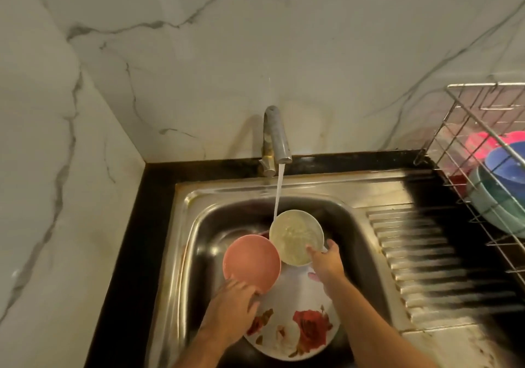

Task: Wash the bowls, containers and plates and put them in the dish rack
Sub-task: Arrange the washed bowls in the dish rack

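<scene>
Over the steel sink [199, 225], my right hand [326, 261] grips the near rim of a pale cream bowl [292, 234] full of water, held under the running stream. My left hand [235, 299] holds the near edge of a pink bowl [251, 259], tilted up beside the cream one. Beneath both lies a white plate with red flowers [295, 330] in the basin. At the right edge stands the wire dish rack [466, 129], holding a blue bowl [508, 166], a teal bowl [494, 200] and a pink item [480, 140].
The tap [277, 140] stands at the back of the sink with water [279, 188] pouring from it. A ribbed steel drainboard [420, 259] lies right of the basin. Black counter [133, 239] borders the sink, with marble walls behind and to the left.
</scene>
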